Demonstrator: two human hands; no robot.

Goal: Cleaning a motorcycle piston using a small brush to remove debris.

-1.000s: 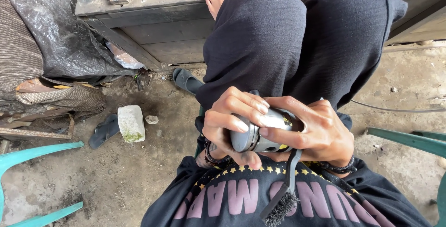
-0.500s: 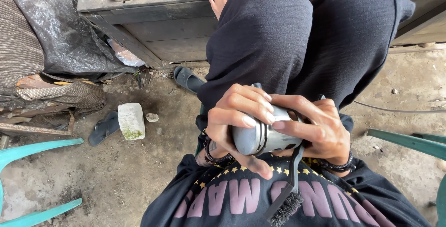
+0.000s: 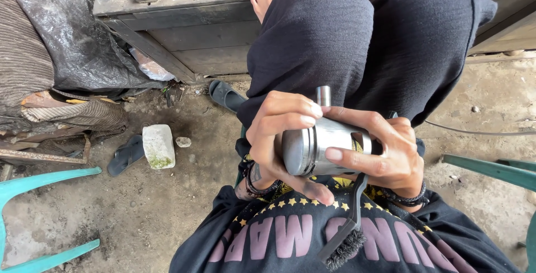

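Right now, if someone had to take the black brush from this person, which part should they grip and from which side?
Probably the bristle head, coming from below near the shirt. The brush hangs bristles-down out of the right hand, its upper handle hidden behind the metal cylinder that both the right and left hand wrap, so only the lower end is free.

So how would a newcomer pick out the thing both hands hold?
Start at the black-trousered knees; just below, the left hand and right hand meet. Between them lies a shiny metal cylinder, the only polished thing, unlike the black brush hanging beneath.
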